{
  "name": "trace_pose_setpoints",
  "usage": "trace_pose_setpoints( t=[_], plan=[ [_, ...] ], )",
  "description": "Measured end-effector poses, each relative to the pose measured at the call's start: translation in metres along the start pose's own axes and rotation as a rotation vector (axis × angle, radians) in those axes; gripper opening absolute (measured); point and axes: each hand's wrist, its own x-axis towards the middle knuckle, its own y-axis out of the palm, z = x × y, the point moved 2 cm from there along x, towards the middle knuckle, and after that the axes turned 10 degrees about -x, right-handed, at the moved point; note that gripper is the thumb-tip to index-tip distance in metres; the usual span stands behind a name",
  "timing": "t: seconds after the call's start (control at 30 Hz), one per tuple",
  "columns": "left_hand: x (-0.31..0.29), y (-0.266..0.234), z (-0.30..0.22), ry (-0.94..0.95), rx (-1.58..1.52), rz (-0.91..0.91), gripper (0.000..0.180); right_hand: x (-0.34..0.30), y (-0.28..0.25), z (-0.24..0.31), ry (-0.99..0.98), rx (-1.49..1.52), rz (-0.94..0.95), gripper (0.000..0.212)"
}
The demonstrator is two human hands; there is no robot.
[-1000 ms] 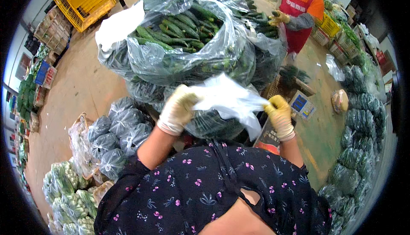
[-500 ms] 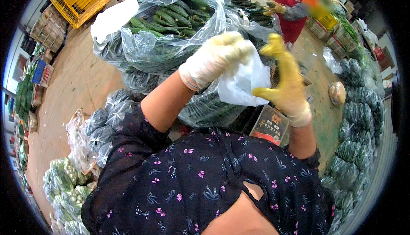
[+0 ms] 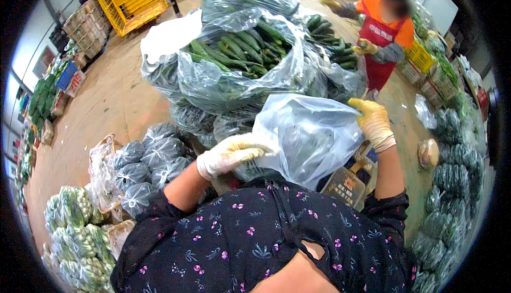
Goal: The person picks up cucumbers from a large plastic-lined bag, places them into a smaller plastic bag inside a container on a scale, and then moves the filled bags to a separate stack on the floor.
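Note:
A clear plastic bag (image 3: 314,138) is spread wide between my two gloved hands. My left hand (image 3: 234,154), in a whitish glove, pinches its left edge. On the other side my right hand (image 3: 374,124), in a yellow glove, grips the upper right corner. Just beyond the bag lies a heap of dark green cucumbers (image 3: 239,50) inside a large opened plastic sack (image 3: 223,89). Below the bag, a dark box with a printed lid (image 3: 343,188) is partly covered by it.
A co-worker in a red apron (image 3: 379,37) stands at the far right beside more cucumbers (image 3: 332,42). Tied bags of produce (image 3: 139,173) sit at my left, and bagged greens (image 3: 452,181) line the right. A yellow cage cart (image 3: 128,5) stands at the back left.
The bunched plastic bag has been opened out wide. My left hand has come down and toward me; my right hand now holds the bag's edge. The view has shifted, showing more of the co-worker.

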Motion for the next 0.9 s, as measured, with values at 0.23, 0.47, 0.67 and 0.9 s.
trace_pose_setpoints(
  t=[0.23, 0.47, 0.67, 0.9],
  plan=[
    [-0.016, -0.034, 0.007, 0.202, -0.661, -0.159, 0.025, 0.054, -0.006, 0.031, -0.128, 0.033, 0.448, 0.052],
    [-0.013, -0.051, -0.006, -0.069, -0.776, -0.083, 0.054, 0.139, -0.032, 0.169, -0.479, 0.537, 0.046, 0.033],
    [0.022, -0.089, 0.002, -0.272, -0.251, 0.0, 0.03, 0.211, 0.072, 0.272, -0.38, 0.222, 0.309, 0.033],
    [0.031, -0.148, 0.045, -0.1, -0.4, 0.138, 0.032, 0.17, 0.106, 0.366, -0.848, -0.009, 0.529, 0.022]
  ],
)
